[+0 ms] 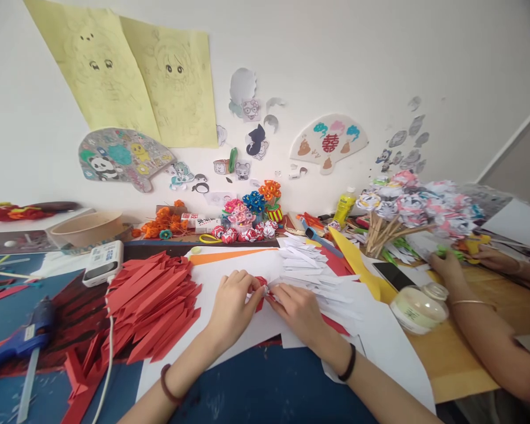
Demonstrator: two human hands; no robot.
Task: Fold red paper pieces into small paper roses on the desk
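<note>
Between my two hands is a small red and white folded paper flower (260,290), partly hidden by the fingers. My left hand (235,299) pinches its left side, and my right hand (298,309) has its fingertips closed on the right side. White paper sheets (176,353) lie beneath both hands. A heap of folded red paper strips (156,300) sits to the left. Folded white paper strips (311,265) fan out behind and to the right of my right hand.
At far left lie a blue glue gun (30,335) and a white box-shaped device (103,262) with a cable. On the right are a glue jar (417,309), a phone (391,275) and a bunch of paper flowers on sticks (410,206). A co-worker's arm (481,318) reaches in there.
</note>
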